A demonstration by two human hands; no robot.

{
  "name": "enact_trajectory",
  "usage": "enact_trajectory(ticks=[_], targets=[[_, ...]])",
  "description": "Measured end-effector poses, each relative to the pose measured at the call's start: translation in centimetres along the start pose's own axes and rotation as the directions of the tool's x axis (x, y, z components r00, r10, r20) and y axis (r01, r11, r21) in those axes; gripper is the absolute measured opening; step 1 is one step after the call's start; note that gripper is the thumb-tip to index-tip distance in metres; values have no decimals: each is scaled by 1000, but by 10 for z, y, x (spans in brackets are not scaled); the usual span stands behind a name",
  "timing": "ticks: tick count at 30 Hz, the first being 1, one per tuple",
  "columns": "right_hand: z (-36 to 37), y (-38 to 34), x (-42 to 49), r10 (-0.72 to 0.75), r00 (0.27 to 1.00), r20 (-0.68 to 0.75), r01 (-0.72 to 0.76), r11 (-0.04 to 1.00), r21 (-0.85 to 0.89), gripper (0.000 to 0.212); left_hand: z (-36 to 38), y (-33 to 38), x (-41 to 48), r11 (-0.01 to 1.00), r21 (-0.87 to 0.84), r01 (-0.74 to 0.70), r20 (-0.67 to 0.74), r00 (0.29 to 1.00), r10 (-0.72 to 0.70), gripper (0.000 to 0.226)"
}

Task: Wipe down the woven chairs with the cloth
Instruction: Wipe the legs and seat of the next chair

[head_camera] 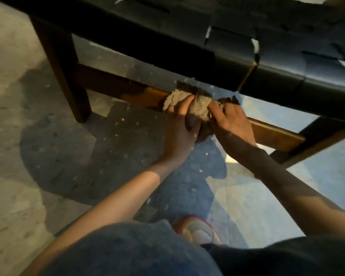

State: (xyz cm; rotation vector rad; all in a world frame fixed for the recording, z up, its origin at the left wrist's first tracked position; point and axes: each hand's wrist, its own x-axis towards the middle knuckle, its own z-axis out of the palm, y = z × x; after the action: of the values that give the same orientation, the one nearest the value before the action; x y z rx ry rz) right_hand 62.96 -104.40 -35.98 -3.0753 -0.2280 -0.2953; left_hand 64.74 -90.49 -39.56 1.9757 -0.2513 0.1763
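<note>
Closest to me is a bent knee (127, 251) in blue-grey fabric, with a sandalled foot (197, 230) just to its right. At far left I see a mottled concrete floor (18, 136), grey, speckled and crossed by a dark shadow. A dark wooden chair leg (62, 72) stands on it, joined to a brown stretcher rail (275, 134) that slopes down to the right beneath the seat. Midway along that rail sits the grey cloth (187, 102), bunched over the wood. The left hand (179, 128) grips its near side, fingers curled into the folds. The right hand (231, 120), in shadow, curls its fingers over cloth and rail together. Above them runs the black woven seat (227, 46). Sunlit floor shows at right.
</note>
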Motion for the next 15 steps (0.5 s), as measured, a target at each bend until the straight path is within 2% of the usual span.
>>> enact_trajectory(ticks=[4, 6, 8, 10, 12, 15], targets=[[-8, 40, -39, 64, 998, -26, -65, 997, -48, 46, 38, 27, -19, 997, -54, -61, 125, 990, 67, 65], [-12, 55, -53, 99, 995, -21, -100, 990, -100, 49, 52, 39, -25, 994, -110, 12, 266, 964, 18, 72], [-16, 70, -68, 163, 986, -18, -164, 974, -157, 46, 63, 53, -31, 967, -221, 123, 432, 902, -16, 76], [-23, 82, -84, 230, 973, -14, -228, 950, -216, 47, 71, 69, -32, 913, -322, 249, 591, 806, -12, 77], [-28, 90, -98, 286, 958, 18, -273, 930, -247, 55, 74, 80, -26, 882, -305, 359, 733, 680, -23, 79], [-37, 96, -106, 291, 957, -3, -285, 936, -208, 52, 74, 89, -3, 946, -113, 303, 900, 435, -31, 85]])
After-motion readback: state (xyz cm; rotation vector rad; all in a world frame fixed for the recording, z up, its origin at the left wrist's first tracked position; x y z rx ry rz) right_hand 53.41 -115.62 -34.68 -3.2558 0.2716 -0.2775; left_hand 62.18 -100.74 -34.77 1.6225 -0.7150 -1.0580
